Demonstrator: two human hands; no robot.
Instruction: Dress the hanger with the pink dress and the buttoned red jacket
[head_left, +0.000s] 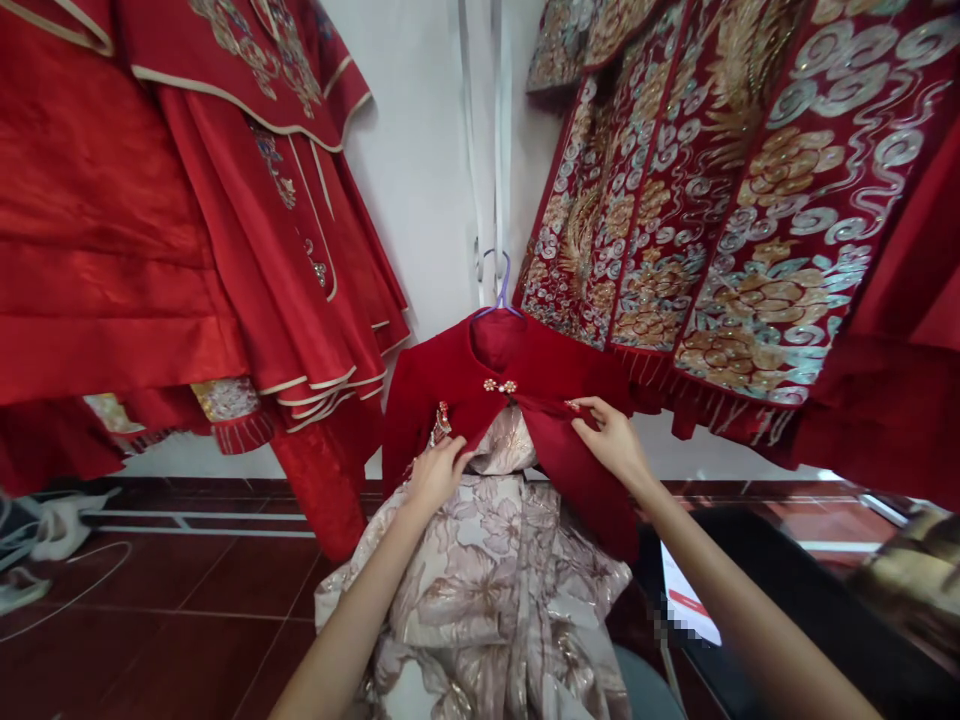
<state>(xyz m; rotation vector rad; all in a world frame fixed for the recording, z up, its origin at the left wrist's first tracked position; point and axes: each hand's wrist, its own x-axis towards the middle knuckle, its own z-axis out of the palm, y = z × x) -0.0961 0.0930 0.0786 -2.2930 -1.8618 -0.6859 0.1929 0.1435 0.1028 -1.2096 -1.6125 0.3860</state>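
Observation:
A short red velvet jacket (551, 375) hangs on a purple hanger (501, 290) over a pale floral brocade dress (480, 570). A pearl clasp (499, 386) joins the jacket at the neck. My left hand (437, 470) grips the jacket's left front edge, beside a small brooch (440, 421). My right hand (611, 435) pinches the jacket's right front edge, holding the front panels apart over the dress.
Red satin robes (187, 250) hang at the left. A heavily embroidered red and gold garment (735, 200) hangs at the right. Behind is a white wall (420, 150). Dark red floor tiles (187, 600) lie below; a black surface with a white card (686, 605) sits lower right.

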